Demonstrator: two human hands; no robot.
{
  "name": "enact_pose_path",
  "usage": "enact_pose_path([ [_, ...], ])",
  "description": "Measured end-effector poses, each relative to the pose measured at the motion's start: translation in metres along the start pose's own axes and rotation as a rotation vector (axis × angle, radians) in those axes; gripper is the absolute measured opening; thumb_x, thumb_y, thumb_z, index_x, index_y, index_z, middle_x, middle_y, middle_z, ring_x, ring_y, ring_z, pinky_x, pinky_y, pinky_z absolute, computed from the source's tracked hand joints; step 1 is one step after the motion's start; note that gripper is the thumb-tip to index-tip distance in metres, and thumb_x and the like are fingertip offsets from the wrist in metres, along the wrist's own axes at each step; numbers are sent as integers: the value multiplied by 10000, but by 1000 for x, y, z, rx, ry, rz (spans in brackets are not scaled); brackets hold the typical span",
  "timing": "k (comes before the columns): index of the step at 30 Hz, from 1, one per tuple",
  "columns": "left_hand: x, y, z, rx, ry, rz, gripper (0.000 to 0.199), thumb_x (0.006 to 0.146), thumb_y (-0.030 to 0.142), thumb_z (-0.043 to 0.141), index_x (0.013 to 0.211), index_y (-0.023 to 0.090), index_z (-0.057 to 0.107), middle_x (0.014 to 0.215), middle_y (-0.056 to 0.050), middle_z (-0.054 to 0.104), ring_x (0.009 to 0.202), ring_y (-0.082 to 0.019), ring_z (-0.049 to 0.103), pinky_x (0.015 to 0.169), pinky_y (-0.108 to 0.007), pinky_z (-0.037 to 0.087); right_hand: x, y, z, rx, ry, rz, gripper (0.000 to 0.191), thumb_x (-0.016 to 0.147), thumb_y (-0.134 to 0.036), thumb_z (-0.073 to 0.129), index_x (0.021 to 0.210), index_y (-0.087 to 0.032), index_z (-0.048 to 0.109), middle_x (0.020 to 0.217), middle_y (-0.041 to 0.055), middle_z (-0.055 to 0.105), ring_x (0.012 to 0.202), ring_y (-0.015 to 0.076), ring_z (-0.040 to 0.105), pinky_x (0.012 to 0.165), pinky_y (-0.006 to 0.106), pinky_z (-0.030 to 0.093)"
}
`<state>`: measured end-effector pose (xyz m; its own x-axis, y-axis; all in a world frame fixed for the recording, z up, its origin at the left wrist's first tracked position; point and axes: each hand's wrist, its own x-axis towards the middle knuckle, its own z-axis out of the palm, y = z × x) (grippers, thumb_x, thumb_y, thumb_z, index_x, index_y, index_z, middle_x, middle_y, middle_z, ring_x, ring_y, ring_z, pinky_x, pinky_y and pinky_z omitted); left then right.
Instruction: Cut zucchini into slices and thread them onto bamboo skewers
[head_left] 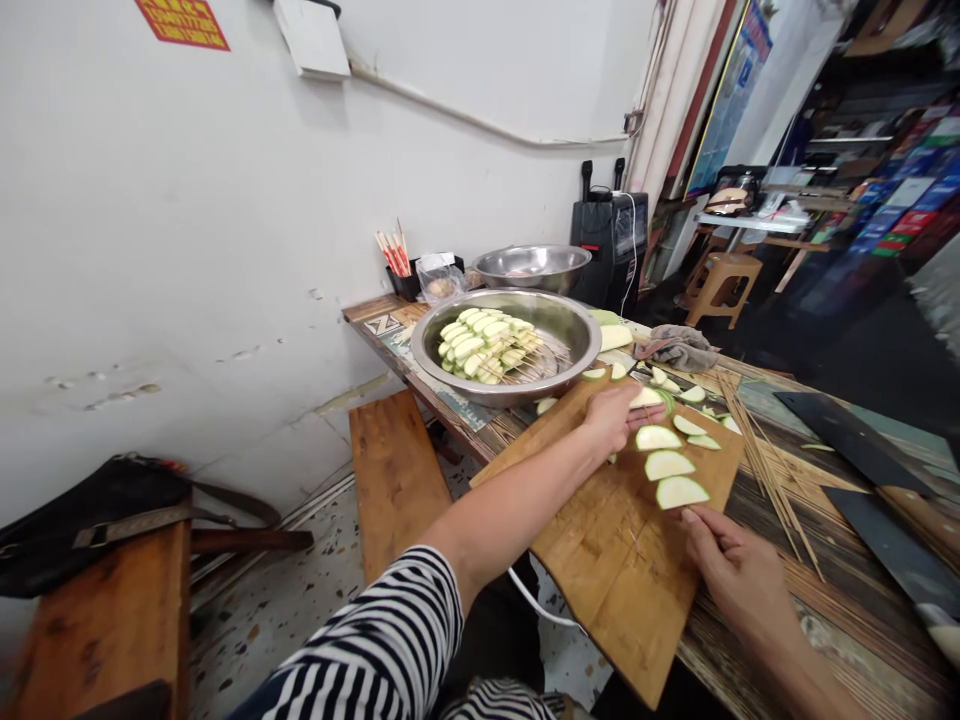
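Observation:
My right hand [731, 560] pinches the near end of a mostly hidden skewer, from which a row of half-round zucchini slices [670, 464] runs away from me. At the far end of that row, my left hand [611, 415] has its fingers around another pale zucchini slice [646, 398]. Both hands are over a wooden cutting board [600, 560], where loose slices [688, 425] lie to the right of the row. Beyond the board, a steel basin [424, 345] holds stacked skewers of zucchini [480, 345]. Bare bamboo skewers [772, 470] lie right of the board.
Two dark cleavers [892, 545] rest at the table's right. A grey rag [679, 347] and zucchini pieces [615, 336] lie behind the board. Farther back stand a second steel bowl [532, 262] and a black speaker [611, 245]. Wooden benches [397, 470] are at left.

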<state>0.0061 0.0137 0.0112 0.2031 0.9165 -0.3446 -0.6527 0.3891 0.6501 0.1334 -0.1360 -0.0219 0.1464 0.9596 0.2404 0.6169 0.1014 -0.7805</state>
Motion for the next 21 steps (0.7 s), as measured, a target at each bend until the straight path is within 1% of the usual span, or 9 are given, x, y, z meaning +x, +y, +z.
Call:
enact_pose_path([
  [2,-1,-1,1,5,9,-4,63,886,140,499,830,133,526,749,-85,644,673,-193,674,735,-336,555,-1,1,1,15,-6,15,475,769,-519,527,792,-88,726,477,2,540,419,145,479,401,227,378],
  [7,-7,0,4,9,16,-1,92,895,155,491,810,137,521,749,-87,640,727,-208,684,821,-370,540,-1,-1,2,38,23,19,457,751,-518,540,783,-102,727,523,17,590,440,148,497,418,227,402],
  [12,-9,-1,5,19,13,4,128,901,151,480,775,151,506,731,-65,641,659,-177,666,796,-361,547,-2,-2,2,29,56,34,435,727,-518,554,766,-122,728,557,29,634,461,167,542,429,233,422],
  [15,-7,-2,4,25,8,10,130,895,147,486,768,150,515,721,-63,643,642,-175,661,795,-364,548,-2,1,3,58,47,58,446,716,-520,564,784,-113,733,598,43,661,473,176,565,443,239,436],
  [18,-6,-4,4,25,5,13,134,889,159,495,762,148,536,722,-73,650,661,-185,666,822,-370,543,-3,4,3,85,29,73,438,729,-519,567,797,-119,733,568,26,636,450,163,538,427,236,414],
  [21,-4,-6,3,16,4,0,129,881,169,505,763,153,554,744,-81,665,715,-203,678,838,-372,543,-3,3,3,95,39,58,397,732,-505,577,778,-141,729,568,13,617,481,159,526,460,239,412],
])
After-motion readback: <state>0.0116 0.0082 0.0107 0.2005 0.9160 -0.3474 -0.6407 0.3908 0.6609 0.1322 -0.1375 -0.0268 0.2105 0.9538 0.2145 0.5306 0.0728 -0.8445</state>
